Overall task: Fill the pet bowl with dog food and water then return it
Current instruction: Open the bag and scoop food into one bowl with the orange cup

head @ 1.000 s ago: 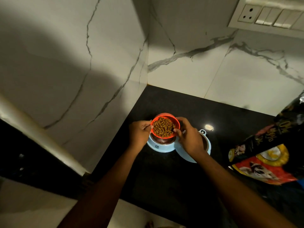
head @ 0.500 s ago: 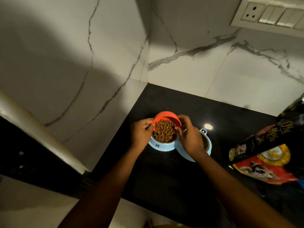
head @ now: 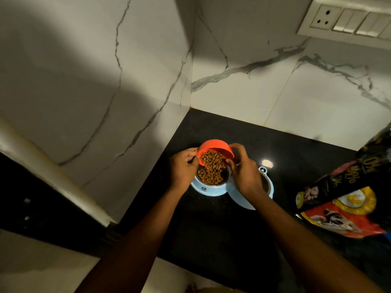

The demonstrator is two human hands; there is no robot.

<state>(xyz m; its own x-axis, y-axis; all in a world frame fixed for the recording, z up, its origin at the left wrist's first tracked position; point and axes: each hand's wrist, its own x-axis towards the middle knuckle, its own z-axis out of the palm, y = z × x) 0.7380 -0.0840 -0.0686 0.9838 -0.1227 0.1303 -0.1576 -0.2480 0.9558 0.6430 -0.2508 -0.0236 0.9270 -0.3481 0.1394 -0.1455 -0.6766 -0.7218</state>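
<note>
**A:** ok so from the head cam, both hands are on the orange cup [head: 215,150]. Left hand [head: 183,167] pinches its rim at 9 o'clock, right hand [head: 243,168] grips the far side at 3. The cup is tipped toward the person and kibble [head: 211,166] is sliding into the left well of the pet bowl [head: 208,190], which sits on the black counter [head: 211,229].

**B:** looks like a spill waiting to happen?

**A:** kinda. The well looks close to full, with more in the cup. Tip it faster and I'd bet pellets go over the rim at 6 o'clock and skitter across the counter. The right wrist also hangs over the second well [head: 265,183], so strays could land where the water probably goes. I can't tell if that well is empty, it's too dark.

**B:** room to work?

**A:** tight at 12 and 9, the bowl is tucked near the corner where the two marble walls [head: 243,85] meet. The food bag [head: 342,197] leans in at 3, near but not touching. Open counter is at 6, toward the person, then the counter edge drops off. So I'd pull the bowl straight back, not sideways.
</note>
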